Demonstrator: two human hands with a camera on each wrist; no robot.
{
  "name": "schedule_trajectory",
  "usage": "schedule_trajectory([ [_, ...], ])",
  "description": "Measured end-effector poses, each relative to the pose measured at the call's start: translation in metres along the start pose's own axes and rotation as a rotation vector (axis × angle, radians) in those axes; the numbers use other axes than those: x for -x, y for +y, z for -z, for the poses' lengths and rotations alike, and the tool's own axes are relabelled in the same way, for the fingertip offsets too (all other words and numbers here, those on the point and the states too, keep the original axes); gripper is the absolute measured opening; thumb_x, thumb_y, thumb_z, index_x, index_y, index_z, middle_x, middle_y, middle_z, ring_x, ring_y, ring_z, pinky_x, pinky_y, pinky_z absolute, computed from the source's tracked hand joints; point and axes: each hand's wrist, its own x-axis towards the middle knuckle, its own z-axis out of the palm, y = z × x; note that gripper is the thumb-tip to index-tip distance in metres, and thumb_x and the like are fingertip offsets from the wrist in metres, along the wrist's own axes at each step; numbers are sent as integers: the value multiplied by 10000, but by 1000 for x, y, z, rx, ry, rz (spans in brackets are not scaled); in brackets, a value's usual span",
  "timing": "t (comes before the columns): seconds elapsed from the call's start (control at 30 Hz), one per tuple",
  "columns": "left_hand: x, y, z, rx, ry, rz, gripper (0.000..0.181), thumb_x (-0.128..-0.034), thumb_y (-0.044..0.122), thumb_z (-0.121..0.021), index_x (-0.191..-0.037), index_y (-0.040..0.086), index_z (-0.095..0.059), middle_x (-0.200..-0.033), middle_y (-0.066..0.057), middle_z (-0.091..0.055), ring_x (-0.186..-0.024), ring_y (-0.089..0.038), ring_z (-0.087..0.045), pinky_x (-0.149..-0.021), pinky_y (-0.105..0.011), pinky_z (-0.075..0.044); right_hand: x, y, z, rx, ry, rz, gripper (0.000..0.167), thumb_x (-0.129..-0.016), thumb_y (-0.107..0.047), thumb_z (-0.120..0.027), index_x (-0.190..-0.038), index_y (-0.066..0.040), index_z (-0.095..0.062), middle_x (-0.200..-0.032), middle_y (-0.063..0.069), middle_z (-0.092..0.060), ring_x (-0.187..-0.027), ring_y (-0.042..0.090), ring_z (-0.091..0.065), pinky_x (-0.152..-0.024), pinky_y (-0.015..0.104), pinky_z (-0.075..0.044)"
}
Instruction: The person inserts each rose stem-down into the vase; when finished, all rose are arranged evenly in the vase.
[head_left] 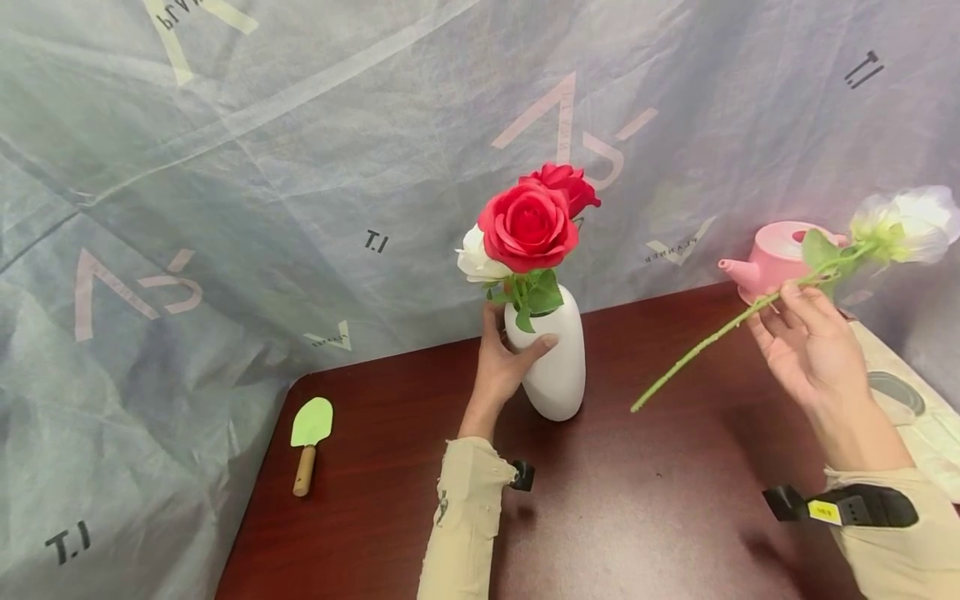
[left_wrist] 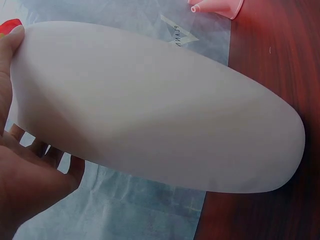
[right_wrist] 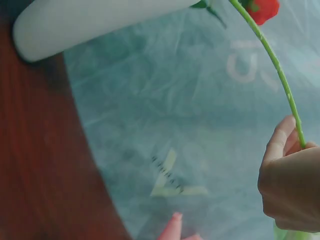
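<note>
A white vase [head_left: 558,367] stands on the dark red table, holding two red roses [head_left: 531,225] and a white rose [head_left: 480,257] with green leaves. My left hand [head_left: 504,367] grips the vase near its neck, thumb on the near side; the left wrist view shows the vase body [left_wrist: 160,110] filling most of the frame. To the right, my right hand [head_left: 813,350] pinches the green stem of a white flower [head_left: 911,223] above the table. Its bare stem end points down and left toward the vase. The right wrist view shows the stem [right_wrist: 272,57] between fingers and thumb.
Behind the right hand, a pink watering can [head_left: 772,254] stands at the back of the table. A small trowel [head_left: 310,433] with a green blade and wooden handle lies at the left. Grey printed cloth [head_left: 337,167] hangs behind the table.
</note>
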Motion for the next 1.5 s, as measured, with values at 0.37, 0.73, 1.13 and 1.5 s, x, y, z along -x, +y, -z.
schedule_trajectory([
  [0.37, 1, 7, 0, -31, 15, 6, 671, -792, 157, -744, -1300, 54, -318, -1256, -94, -457, -1145, -183, -464, -942, -366, -408, -24, 17, -57, -78, 52, 122, 100, -954, 67, -406, -966, 83, -505, -925, 248, -549, -799, 400, -567, -688, 460, -496],
  [0.73, 1, 15, -1, -40, 15, 10, 640, -791, 157, -744, -1264, 54, -326, -1246, -90, -459, -1124, -175, -466, -922, -357, -422, -48, 40, -100, -25, 234, 248, 78, -868, 110, -552, -883, 42, -514, -793, 198, -562, -707, 320, -570, -630, 404, -492],
  [1.13, -4, 21, 1, -51, -6, 26, 660, -795, 177, -742, -1284, 58, -314, -1257, -99, -455, -1125, -185, -475, -904, -361, -438, -57, 53, -118, 98, 307, 310, 90, -860, 88, -586, -882, 19, -531, -801, 165, -564, -733, 281, -573, -645, 367, -501],
  [1.5, -16, -9, 6, -80, 24, 25, 726, -751, 318, -778, -1296, 167, -324, -1245, -12, -471, -1099, -128, -480, -875, -351, -446, -64, 65, -127, 179, 351, 347, 100, -853, 63, -614, -861, 14, -527, -812, 150, -559, -740, 273, -574, -652, 357, -508],
])
